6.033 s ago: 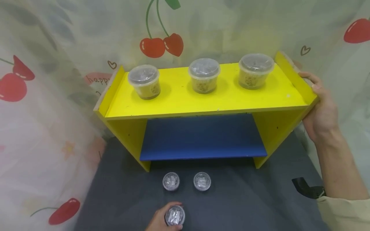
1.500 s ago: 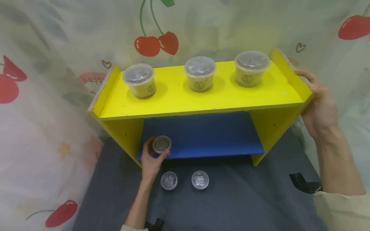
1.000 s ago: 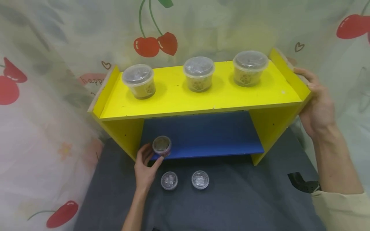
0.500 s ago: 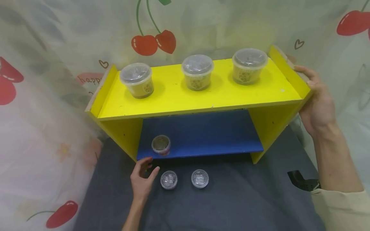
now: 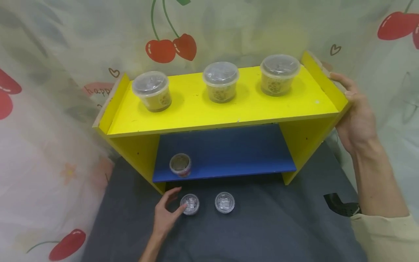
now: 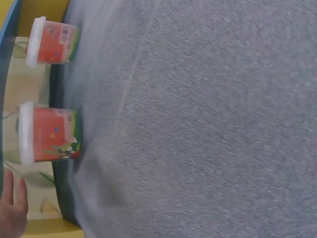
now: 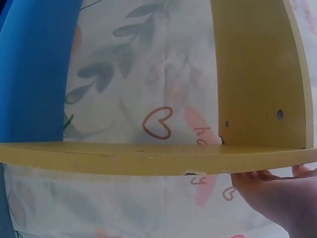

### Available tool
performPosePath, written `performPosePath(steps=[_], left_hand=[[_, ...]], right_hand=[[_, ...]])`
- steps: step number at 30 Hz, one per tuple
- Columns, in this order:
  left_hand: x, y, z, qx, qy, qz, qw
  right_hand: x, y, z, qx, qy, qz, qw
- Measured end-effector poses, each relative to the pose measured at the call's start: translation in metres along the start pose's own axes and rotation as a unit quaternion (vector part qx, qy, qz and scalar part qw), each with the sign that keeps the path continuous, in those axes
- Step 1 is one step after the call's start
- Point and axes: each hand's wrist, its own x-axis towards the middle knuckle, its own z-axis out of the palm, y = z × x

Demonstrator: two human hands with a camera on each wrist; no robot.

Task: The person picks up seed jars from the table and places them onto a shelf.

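Note:
My left hand (image 5: 165, 214) is beside the left of two small lidded tubs on the grey cloth. Its thumb overlaps that tub's (image 5: 190, 204) lid in the head view, while the left wrist view shows the hand (image 6: 11, 210) with fingers spread, apart from the red-labelled tub (image 6: 52, 134). To its right stands the other small tub (image 5: 224, 202). A third one (image 5: 180, 165) sits at the left end of the shelf unit's blue board (image 5: 235, 153). My right hand (image 5: 356, 112) grips the right side panel of the yellow shelf unit (image 5: 196, 120).
Three larger clear lidded tubs, left (image 5: 152, 91), middle (image 5: 221, 82) and right (image 5: 280, 74), stand on the yellow top. A cherry-print curtain (image 5: 242, 32) hangs behind and along both sides. Grey cloth (image 5: 262, 225) spreads in front.
My left hand carried a small tub from the cloth to the blue board and let it go. It then came down to the left tub on the cloth. My right hand kept its grip.

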Motion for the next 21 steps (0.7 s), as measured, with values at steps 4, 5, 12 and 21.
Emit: performPosePath(steps=[4, 5, 12, 21], left_hand=[[-0.001, -0.004, 0.000, 0.010, -0.044, -0.018, 0.9988], [-0.001, -0.005, 0.000, 0.013, -0.053, -0.019, 0.9983], [-0.001, -0.011, 0.001, 0.024, -0.087, -0.029, 0.9955], [-0.005, -0.025, 0.003, 0.009, -0.136, -0.098, 0.9858]], right_hand=[[0.000, 0.000, 0.000, 0.008, 0.001, 0.000, 1.000], [0.000, 0.000, 0.000, 0.007, 0.000, 0.000, 1.000], [0.000, 0.000, 0.002, 0.004, 0.000, -0.002, 1.000], [0.000, 0.001, 0.002, 0.005, 0.008, 0.002, 1.000]])
